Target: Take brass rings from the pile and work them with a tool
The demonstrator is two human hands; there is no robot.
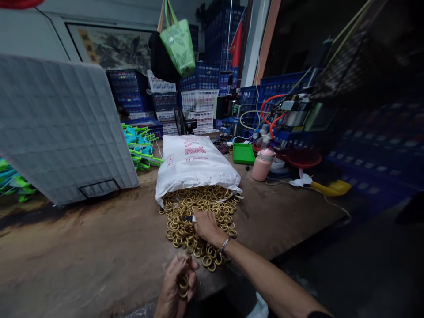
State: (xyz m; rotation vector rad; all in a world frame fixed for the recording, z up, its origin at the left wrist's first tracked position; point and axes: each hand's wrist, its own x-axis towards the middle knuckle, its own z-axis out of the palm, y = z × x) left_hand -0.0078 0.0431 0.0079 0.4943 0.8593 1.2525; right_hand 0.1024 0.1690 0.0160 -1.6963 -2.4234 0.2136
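Observation:
Gold-coloured metal rings (195, 201) spill in a heap from the mouth of a white woven sack (198, 170) lying on the table. My left hand (177, 282) is at the near edge of the heap, its fingers curled round a few rings (183, 286). Over the middle of the heap is my right hand (207, 225), back upward and fingers bent down among the rings. A small dark and white piece (189, 218) shows at its fingertips; what it is I cannot make out. A metal bangle (225, 245) circles the right wrist.
A large pale quilted panel (66, 128) stands at the left, beside green and blue hangers (142, 148). To the right are a pink bottle (261, 165), a green tray (243, 153) and a yellow scoop (333, 188). Stacked crates (198, 100) fill the back.

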